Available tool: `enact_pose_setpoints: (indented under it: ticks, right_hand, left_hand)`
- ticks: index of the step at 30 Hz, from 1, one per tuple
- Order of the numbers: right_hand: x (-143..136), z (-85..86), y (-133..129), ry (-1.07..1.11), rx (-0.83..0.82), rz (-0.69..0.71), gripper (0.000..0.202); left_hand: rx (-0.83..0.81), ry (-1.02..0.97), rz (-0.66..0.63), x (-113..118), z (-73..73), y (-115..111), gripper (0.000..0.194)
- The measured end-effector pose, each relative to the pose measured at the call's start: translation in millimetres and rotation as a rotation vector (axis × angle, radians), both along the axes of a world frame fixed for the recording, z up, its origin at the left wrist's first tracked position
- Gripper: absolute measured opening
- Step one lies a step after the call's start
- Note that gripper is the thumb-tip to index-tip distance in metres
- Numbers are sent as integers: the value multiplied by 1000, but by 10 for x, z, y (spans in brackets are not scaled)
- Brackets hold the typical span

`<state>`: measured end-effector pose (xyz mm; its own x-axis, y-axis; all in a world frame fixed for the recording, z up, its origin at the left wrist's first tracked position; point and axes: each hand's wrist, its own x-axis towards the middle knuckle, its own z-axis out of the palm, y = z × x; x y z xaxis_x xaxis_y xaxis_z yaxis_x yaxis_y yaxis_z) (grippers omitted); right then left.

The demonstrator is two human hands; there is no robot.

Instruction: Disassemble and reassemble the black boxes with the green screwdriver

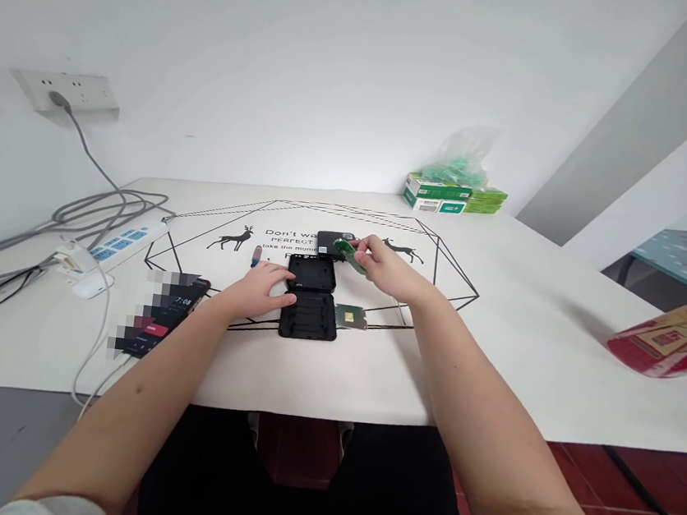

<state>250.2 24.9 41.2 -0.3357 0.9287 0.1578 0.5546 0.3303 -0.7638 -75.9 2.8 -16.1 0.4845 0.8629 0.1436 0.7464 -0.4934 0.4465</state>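
Near the middle of the table lies a black plastic case (310, 317), its two hollow halves one behind the other. My left hand (259, 289) rests at the case's left edge, fingers apart, with fingertips touching both halves. Pinched in my right hand (380, 267) is a green circuit board (347, 250), tilted and raised just right of the rear half. A black flat device (328, 243) with a small white label lies behind the case. Against the front half's right side sits a greenish-grey board (351, 317) with a pale square on it.
A small screwdriver (257, 257) lies left of the case. Further left are a phone (168, 316), a power strip (121, 247) and coiled cables. Green and white boxes (436, 192) with a plastic bag stand at the back; a red and yellow package (675, 335) is at the right.
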Motion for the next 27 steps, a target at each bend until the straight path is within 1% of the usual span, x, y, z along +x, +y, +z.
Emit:
enact_pose_setpoints:
  ticks: [2, 4, 6, 9, 11, 16, 21, 24, 27]
  right_hand:
    - [-150, -78, -37, 90, 44, 90, 16]
    - [-302, -167, -74, 89, 117, 134, 13]
    - [-421, -247, -105, 19, 169, 185, 10]
    - [-524, -326, -135, -83, 182, 230, 11]
    - [-560, -355, -137, -127, 176, 222, 12]
    - [-642, -403, -119, -244, 161, 193, 12]
    - [-746, -438, -138, -382, 199, 122, 9]
    - [-801, -451, -145, -452, 214, 79, 5]
    - [-833, -455, -144, -472, 207, 55, 2]
  left_hand:
    - [9, -14, 35, 7, -14, 24, 67]
    - [30, -23, 70, 17, -30, 55, 71]
    - [60, -28, 76, 31, -46, 91, 69]
    - [86, -31, 47, 59, -64, 139, 59]
    - [88, -39, 38, 80, -67, 159, 54]
    - [79, -84, 52, 114, -57, 171, 52]
    - [60, -107, 107, 134, -62, 161, 47]
    - [61, -109, 142, 152, -58, 158, 40]
    - [75, -106, 158, 164, -51, 159, 32]
